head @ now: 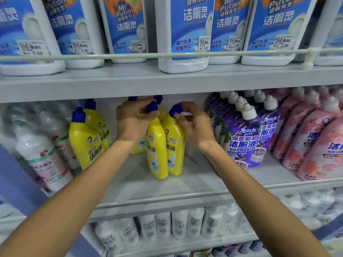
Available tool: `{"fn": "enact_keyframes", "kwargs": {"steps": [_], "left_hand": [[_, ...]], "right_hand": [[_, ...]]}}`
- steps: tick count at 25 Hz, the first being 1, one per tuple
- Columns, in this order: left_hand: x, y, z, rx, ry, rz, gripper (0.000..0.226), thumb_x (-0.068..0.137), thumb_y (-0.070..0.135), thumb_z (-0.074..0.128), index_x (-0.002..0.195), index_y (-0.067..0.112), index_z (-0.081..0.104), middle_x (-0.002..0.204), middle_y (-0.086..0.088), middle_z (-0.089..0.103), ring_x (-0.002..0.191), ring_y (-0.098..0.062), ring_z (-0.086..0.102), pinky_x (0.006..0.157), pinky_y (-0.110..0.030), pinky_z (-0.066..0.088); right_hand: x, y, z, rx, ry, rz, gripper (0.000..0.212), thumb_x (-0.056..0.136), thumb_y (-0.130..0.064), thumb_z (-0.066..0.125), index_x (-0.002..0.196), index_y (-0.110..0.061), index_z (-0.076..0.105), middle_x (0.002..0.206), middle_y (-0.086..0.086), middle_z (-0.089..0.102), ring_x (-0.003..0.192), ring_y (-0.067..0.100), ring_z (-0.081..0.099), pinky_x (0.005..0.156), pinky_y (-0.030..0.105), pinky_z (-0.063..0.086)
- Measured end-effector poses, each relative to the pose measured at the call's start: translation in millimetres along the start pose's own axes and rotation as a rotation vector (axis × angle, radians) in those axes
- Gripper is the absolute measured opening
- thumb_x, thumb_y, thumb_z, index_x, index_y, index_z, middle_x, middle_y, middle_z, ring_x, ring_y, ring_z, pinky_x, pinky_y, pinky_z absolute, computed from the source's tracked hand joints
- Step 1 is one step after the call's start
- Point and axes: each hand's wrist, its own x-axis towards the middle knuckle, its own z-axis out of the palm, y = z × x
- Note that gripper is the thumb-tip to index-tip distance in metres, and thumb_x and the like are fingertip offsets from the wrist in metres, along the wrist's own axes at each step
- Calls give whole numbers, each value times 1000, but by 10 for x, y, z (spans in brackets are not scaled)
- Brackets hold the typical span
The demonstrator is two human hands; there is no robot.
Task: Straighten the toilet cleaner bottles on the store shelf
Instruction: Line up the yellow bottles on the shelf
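Shelf (167, 186) across mid-frame carries two toilet cleaner bottles at centre, standing side by side and touching: left yellow bottle (156, 151) and right yellow bottle (176, 145). The left hand (136, 120) curls tightly round the left blue cap (152, 107); the right hand (194, 127) pinches the right blue cap (175, 110).

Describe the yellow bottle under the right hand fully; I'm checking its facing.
The yellow bottle is glossy plastic with an angled dark blue cap, black lettering, a small price sticker and a toilet picture low down. It stands roughly upright on the middle shelf, label forward, its side against the neighbouring yellow bottle. The right hand pinches its cap.
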Motion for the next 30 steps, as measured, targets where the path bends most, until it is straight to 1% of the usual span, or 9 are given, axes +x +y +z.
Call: {"fn": "enact_keyframes", "kwargs": {"steps": [4,6,9,13,17,21,23,26,30], "left_hand": [[-46,-120,-197,71,-15,-13,46,70,23,87,114,21,74,103,9,75,92,-9,71,87,-35,60],[-83,-211,-308,-4,-176,-74,57,71,17,90,121,25,65,108,8,73,93,0,68,83,-28,58],[-233,-398,-393,-183,-374,-186,64,80,14,84,136,26,55,119,1,72,104,-13,71,88,-35,59],[-304,-521,-304,-137,-167,-123,72,71,28,89,134,26,54,110,5,72,97,-13,72,79,-33,60],[-248,-729,-325,51,83,-108,67,66,48,85,125,34,55,111,6,71,98,-19,71,81,-46,60],[-300,-1018,-509,146,31,-246,75,57,51,88,123,32,56,105,7,75,94,-16,73,81,-48,61],[-401,-1106,-471,124,4,-280,65,59,44,89,114,24,61,102,0,76,88,-14,73,78,-43,62],[-395,-1087,-359,134,34,-279,45,68,25,92,98,24,60,103,-7,75,81,-5,69,67,-22,56],[-358,-1099,-290,159,73,-280,56,54,54,85,95,25,59,94,3,75,83,-16,73,73,-43,60]], "right_hand": [[-35,-67,35,72,-171,-19,38,91,-25,76,125,-14,63,112,-15,68,102,-1,67,82,17,55],[-78,5,29,41,-221,28,56,81,-32,84,129,-17,59,116,-9,69,104,2,68,82,18,57],[-155,136,51,-42,-289,133,58,76,-37,88,125,-18,63,111,-3,72,95,8,71,80,28,61],[-63,200,68,-14,-377,91,45,91,-27,75,133,-14,62,116,1,72,102,14,71,92,40,59],[66,332,196,42,-431,117,55,91,-34,72,141,-16,55,127,0,68,117,16,65,101,42,55],[-9,497,250,-43,-372,173,57,79,-24,87,129,-15,60,99,-14,70,84,-13,66,78,11,54],[-40,581,286,-71,-350,171,53,79,-25,86,125,-14,62,97,-10,72,84,-6,68,81,15,56],[9,571,401,-46,-321,102,59,82,-25,84,135,-14,60,117,3,70,97,9,68,88,24,59],[35,587,483,5,-314,84,67,82,-25,84,141,-16,54,124,1,66,102,8,67,85,20,58]]}}
